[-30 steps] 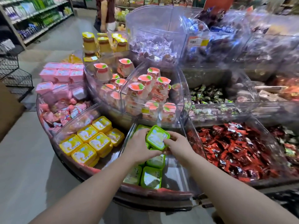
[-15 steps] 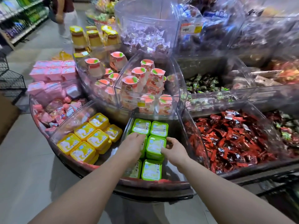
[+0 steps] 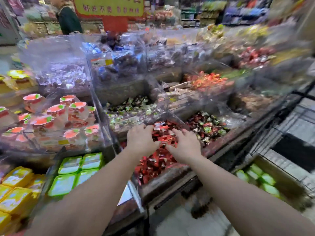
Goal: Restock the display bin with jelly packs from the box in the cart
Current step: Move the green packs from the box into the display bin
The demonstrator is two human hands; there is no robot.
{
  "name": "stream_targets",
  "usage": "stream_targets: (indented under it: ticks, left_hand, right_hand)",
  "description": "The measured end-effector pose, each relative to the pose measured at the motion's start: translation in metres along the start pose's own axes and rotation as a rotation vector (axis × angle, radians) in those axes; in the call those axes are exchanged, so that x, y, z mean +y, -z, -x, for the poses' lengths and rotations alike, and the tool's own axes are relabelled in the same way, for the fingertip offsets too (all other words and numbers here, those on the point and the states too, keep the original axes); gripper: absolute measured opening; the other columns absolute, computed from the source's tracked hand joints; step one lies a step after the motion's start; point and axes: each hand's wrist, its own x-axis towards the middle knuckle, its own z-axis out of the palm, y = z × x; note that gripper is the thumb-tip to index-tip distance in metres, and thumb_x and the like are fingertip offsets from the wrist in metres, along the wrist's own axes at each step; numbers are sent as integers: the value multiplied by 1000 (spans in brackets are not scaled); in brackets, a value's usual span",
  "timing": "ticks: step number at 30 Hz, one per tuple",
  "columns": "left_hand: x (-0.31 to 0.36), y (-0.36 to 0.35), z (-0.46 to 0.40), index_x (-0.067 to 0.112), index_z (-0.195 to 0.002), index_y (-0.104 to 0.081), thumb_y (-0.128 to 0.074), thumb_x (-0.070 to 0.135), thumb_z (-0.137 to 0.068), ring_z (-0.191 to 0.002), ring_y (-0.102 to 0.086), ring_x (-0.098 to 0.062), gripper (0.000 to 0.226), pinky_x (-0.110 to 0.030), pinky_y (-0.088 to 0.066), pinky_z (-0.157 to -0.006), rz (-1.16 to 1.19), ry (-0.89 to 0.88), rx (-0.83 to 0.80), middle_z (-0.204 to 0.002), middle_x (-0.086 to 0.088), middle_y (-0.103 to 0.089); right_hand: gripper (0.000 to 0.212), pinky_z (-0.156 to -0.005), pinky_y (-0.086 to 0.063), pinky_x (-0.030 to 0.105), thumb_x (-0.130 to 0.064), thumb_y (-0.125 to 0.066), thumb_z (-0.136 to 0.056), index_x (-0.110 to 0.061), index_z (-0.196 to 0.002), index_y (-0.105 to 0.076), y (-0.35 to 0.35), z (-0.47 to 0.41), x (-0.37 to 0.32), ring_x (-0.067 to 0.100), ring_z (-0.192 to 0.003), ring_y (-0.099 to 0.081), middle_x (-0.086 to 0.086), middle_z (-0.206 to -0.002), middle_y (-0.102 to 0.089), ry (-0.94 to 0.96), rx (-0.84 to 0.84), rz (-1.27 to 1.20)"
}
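Observation:
Green jelly packs [image 3: 76,171] lie in rows in the clear display bin [image 3: 51,169] at the lower left. My left hand [image 3: 141,140] and my right hand [image 3: 185,144] hover empty, fingers loosely spread, over the bin of red wrapped candies [image 3: 156,160], to the right of the green packs. More green jelly packs [image 3: 260,181] sit in a brown cardboard box [image 3: 279,178] inside the wire cart [image 3: 293,130] at the lower right. The frame is blurred by motion.
Yellow jelly packs [image 3: 15,193] fill the bin at far left. Orange-lidded jelly cups [image 3: 56,116] stand behind the green packs. Clear bins of wrapped sweets rise in tiers behind. A person in dark clothes [image 3: 68,19] stands beyond the display.
Both hands let go of the green jelly pack, left in the bin, and swung right over the red candies. The view turned right, bringing the cart and box into sight.

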Motion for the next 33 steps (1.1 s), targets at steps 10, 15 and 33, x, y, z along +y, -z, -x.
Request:
stream_targets:
  ticks: [10,15,33]
  left_hand:
    - [344,-77,-4,27,-140,-33,-58,58,-80,-135,-29,-32,72,-45,-24,-112,79,-342,-187,-142,-10,-37]
    - [430,-108,-13,28,-145,-30,-59,58,-78,-136,-32,-30,79,-42,-27,-111,106,-463,-213,-146,-8,-37]
    - [507,-310,-161,30,-147,-23,-72,48,-73,-133,-35,-31,91,-38,-32,-110,138,-395,-707,-145,-7,-36]
  right_hand:
    - [74,-110,-34,45,-60,-57,-77,-37,-143,-33,128,68,315,32,-135,-34,9,-144,-42,-408,83,82]
    - [74,-107,-39,38,-55,-63,-76,-33,-142,-37,155,85,409,30,-131,-41,8,-142,-46,-520,103,28]
    - [92,-107,-39,38,-42,-75,-72,-22,-148,-27,58,-5,611,31,-130,-44,13,-139,-45,-905,-175,-162]
